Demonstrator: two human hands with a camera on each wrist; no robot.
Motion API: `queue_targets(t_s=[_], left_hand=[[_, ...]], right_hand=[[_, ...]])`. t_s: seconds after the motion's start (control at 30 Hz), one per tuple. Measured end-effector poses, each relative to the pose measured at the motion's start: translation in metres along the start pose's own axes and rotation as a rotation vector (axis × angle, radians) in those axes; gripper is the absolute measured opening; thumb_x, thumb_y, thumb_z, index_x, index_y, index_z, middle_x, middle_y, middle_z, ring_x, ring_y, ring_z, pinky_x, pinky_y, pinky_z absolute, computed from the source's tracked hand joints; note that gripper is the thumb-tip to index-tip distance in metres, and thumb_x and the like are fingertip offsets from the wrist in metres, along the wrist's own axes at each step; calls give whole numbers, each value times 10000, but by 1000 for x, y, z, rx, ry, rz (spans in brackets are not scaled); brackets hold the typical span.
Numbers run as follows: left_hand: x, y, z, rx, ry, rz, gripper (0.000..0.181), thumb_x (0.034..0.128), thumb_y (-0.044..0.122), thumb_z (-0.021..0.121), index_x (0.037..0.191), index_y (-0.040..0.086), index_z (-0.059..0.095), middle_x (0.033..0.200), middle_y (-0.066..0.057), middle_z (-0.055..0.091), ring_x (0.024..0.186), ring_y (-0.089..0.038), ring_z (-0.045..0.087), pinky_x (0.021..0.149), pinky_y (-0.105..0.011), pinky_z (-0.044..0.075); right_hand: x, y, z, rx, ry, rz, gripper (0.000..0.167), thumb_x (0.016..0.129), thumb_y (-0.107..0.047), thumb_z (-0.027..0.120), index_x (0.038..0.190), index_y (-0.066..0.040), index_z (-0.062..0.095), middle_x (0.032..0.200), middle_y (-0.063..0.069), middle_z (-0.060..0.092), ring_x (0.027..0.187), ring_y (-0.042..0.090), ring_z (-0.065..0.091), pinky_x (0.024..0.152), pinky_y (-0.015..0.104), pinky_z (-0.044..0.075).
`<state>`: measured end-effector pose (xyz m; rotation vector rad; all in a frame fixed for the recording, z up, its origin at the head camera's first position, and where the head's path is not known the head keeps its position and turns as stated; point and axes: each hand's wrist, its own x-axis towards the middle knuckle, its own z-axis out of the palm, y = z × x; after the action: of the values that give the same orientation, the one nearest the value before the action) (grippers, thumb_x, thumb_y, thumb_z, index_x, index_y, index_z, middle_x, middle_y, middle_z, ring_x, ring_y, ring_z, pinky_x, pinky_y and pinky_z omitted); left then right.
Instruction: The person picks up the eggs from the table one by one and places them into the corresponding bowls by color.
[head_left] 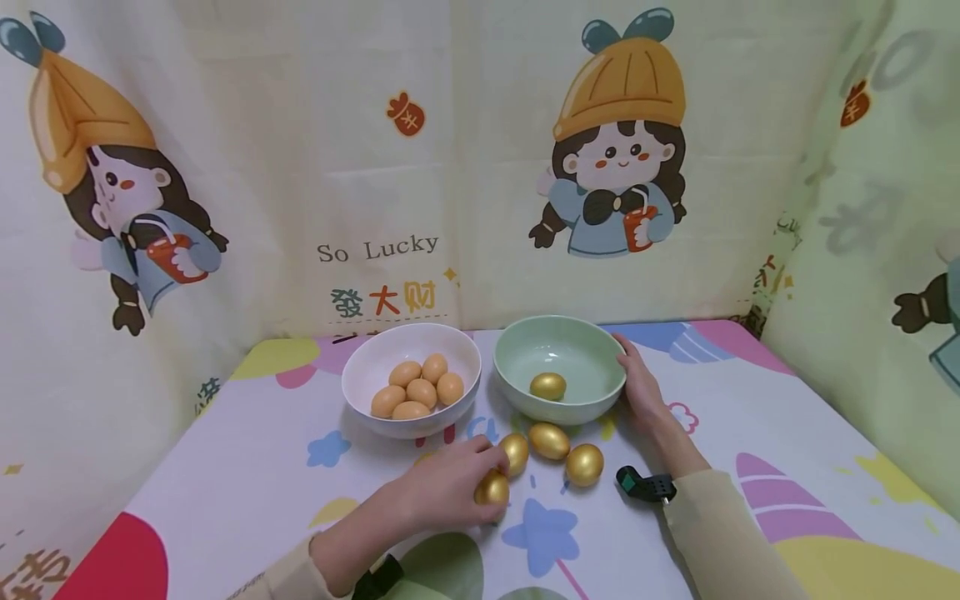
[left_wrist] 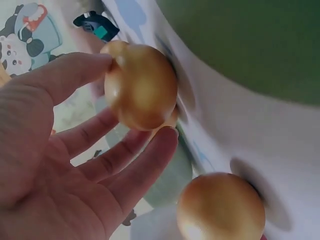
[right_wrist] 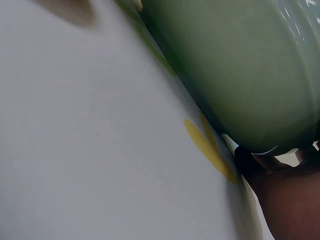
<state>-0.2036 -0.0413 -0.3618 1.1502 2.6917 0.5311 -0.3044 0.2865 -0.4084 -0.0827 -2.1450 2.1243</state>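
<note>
My left hand (head_left: pixel 450 483) reaches over the table, its thumb and fingers around a golden egg (head_left: pixel 492 488). From the left wrist view, the thumb of the left hand (left_wrist: pixel 75 145) touches that egg (left_wrist: pixel 142 87) on one side, with fingertips at its lower edge; another golden egg (left_wrist: pixel 221 207) lies apart. Three more golden eggs (head_left: pixel 549 441) sit in front of the green bowl (head_left: pixel 517 398), and one golden egg (head_left: pixel 548 386) is inside it. My right hand (head_left: pixel 647 392) holds the bowl's right side. The right wrist view shows the right hand (right_wrist: pixel 295 200) against the green bowl (right_wrist: pixel 240 70).
A white bowl (head_left: pixel 405 428) with several brown eggs (head_left: pixel 422 392) stands left of the green bowl. The patterned tablecloth (head_left: pixel 247 483) covers the table, and a printed curtain (head_left: pixel 480 167) hangs behind its back edge. Dark bands with small devices are on both wrists.
</note>
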Motion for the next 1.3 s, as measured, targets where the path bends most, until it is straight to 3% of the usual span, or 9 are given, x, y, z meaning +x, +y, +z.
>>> queue_targets(t_s=[0.2, 0.37, 0.53, 0.8, 1.1, 1.3], left_hand=[[-1, 3, 9, -39, -7, 35, 372, 836, 197, 809, 1160, 183, 628, 1112, 93, 521, 866, -38, 509, 763, -200, 464], [-4, 2, 16, -11, -5, 70, 377, 832, 141, 807, 1162, 180, 629, 1119, 113, 537, 881, -23, 506, 783, -193, 456], [-8, 1, 7, -18, -29, 83, 382, 844, 165, 787, 1198, 175, 642, 1185, 84, 559, 950, -31, 516, 835, -209, 462], [-9, 0, -5, 50, -60, 139, 293, 854, 176, 760, 1131, 211, 674, 1064, 142, 573, 932, -19, 517, 841, -199, 448], [-5, -4, -6, 10, -92, 223, 335, 827, 99, 773, 1138, 195, 692, 1144, 131, 601, 1002, -7, 535, 920, -197, 446], [-3, -2, -15, -35, -97, 249, 389, 819, 73, 773, 1174, 204, 683, 1159, 155, 579, 990, -7, 517, 833, -175, 457]], right_hand=[[1, -2, 0, 13, -10, -8, 560, 1091, -221, 218, 1637, -167, 108, 1678, 78, 121, 1504, 271, 177, 1206, 394, 146], [1, -2, 1, 7, -26, -20, 562, 1092, -218, 220, 1637, -162, 94, 1680, 73, 113, 1510, 266, 156, 1207, 396, 136], [2, -3, 2, 29, -33, -26, 563, 1094, -227, 222, 1637, -160, 93, 1681, 70, 109, 1508, 258, 160, 1207, 390, 140], [3, -5, 2, 30, -32, -5, 567, 1088, -217, 226, 1637, -159, 98, 1679, 73, 113, 1504, 260, 173, 1205, 390, 153], [1, -4, -1, 15, -23, -3, 567, 1087, -230, 233, 1638, -184, 107, 1679, 67, 120, 1498, 265, 187, 1201, 388, 164], [0, -2, -1, 13, -26, 3, 565, 1087, -228, 228, 1637, -169, 113, 1675, 72, 138, 1487, 258, 202, 1198, 373, 168]])
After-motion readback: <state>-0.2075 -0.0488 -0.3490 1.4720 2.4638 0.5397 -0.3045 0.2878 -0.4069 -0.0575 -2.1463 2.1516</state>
